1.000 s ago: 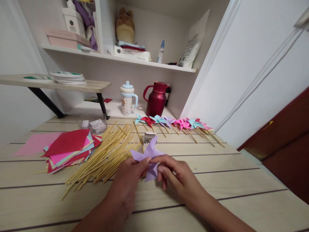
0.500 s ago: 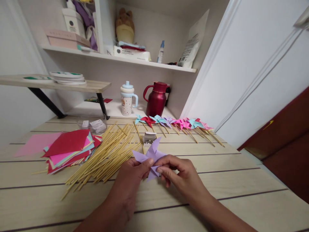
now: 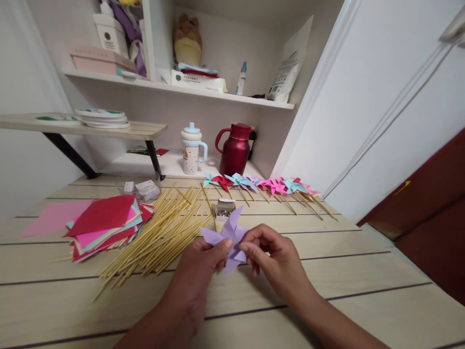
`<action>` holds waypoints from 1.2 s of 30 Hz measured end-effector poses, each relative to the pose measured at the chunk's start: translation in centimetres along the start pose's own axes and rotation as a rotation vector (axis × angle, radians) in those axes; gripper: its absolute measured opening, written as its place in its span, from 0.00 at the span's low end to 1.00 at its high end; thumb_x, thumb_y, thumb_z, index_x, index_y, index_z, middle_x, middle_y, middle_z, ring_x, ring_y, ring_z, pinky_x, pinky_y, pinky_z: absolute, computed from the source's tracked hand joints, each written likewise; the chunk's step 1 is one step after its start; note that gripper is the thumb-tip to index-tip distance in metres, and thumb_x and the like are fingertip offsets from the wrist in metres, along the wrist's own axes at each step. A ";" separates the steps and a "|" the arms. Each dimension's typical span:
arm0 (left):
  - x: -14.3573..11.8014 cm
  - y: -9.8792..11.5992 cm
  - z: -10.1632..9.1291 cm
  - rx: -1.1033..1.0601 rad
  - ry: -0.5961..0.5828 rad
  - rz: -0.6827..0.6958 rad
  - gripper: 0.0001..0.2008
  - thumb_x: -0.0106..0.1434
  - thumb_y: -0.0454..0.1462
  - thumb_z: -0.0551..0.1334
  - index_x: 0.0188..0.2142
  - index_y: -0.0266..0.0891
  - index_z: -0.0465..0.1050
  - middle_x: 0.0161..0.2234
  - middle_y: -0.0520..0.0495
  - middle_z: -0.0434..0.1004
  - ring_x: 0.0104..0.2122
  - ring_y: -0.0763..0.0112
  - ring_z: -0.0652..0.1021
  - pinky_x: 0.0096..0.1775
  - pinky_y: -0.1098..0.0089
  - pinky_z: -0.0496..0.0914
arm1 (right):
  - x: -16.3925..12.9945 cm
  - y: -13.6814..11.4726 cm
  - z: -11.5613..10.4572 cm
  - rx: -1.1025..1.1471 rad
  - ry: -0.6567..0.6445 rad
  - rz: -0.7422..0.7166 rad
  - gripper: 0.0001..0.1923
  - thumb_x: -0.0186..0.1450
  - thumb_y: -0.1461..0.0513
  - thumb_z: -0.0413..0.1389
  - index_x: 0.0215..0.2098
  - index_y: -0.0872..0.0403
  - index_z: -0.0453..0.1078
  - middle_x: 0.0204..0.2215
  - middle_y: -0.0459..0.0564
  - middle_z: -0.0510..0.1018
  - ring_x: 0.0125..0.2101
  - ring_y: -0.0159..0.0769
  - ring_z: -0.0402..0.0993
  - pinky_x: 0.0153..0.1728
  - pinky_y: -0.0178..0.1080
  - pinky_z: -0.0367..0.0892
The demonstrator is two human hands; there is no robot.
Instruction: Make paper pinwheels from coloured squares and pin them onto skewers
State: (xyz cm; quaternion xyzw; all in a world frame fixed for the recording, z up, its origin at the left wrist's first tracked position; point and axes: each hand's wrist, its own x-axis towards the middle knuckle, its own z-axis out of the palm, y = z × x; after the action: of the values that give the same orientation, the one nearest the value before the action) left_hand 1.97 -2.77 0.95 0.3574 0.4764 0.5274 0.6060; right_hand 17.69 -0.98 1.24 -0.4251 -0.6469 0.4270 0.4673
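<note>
A purple paper pinwheel (image 3: 232,231) is held above the table between my two hands. My left hand (image 3: 209,259) pinches it near its centre, the thumb lying across the middle. With thumb and forefinger, my right hand (image 3: 267,252) grips a blade on the right side. Just behind the pinwheel stands a small open box of metal pins (image 3: 225,209). Many thin wooden sticks (image 3: 156,237) lie in a loose pile to the left of my left hand. Farther left is a stack of coloured paper squares (image 3: 105,220).
Finished pinwheels on sticks (image 3: 274,186) line the table's back right. Small white boxes sit in a clear container (image 3: 145,188) behind the paper. A dotted cup (image 3: 191,155) and a red thermos jug (image 3: 236,150) stand at the back. A raised wooden shelf (image 3: 145,128) overhangs the left.
My right hand has shifted slightly up and right along the pinwheel, its grip moving from near the centre to the right blade. My left hand keeps its hold.
</note>
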 end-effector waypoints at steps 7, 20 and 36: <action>-0.2 0.0 0.1 -0.125 -0.023 -0.095 0.14 0.49 0.43 0.71 0.24 0.36 0.72 0.23 0.51 0.71 0.25 0.72 0.67 0.34 0.68 0.61 | 0.2 0.1 -0.4 0.045 -0.011 0.014 0.11 0.66 0.54 0.57 0.32 0.53 0.70 0.20 0.42 0.72 0.16 0.27 0.66 0.17 0.31 0.63; 0.1 0.5 -0.2 -0.102 0.020 -0.070 0.14 0.48 0.44 0.71 0.26 0.35 0.75 0.23 0.50 0.73 0.25 0.72 0.68 0.33 0.68 0.61 | -0.1 -0.3 -0.5 0.016 -0.143 -0.089 0.08 0.65 0.61 0.56 0.40 0.53 0.76 0.24 0.44 0.75 0.19 0.27 0.69 0.21 0.30 0.68; -0.1 0.6 0.1 -0.073 0.022 -0.060 0.11 0.48 0.42 0.71 0.24 0.36 0.76 0.21 0.52 0.71 0.24 0.73 0.66 0.32 0.70 0.60 | 0.2 -0.6 -0.9 -0.103 -0.080 -0.139 0.09 0.64 0.58 0.59 0.31 0.54 0.77 0.25 0.47 0.78 0.17 0.25 0.63 0.18 0.30 0.64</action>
State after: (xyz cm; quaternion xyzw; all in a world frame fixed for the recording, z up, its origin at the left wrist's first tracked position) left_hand 1.86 -2.78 1.59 0.3147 0.4738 0.5300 0.6290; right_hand 18.46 -0.81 2.04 -0.3853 -0.7140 0.3766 0.4471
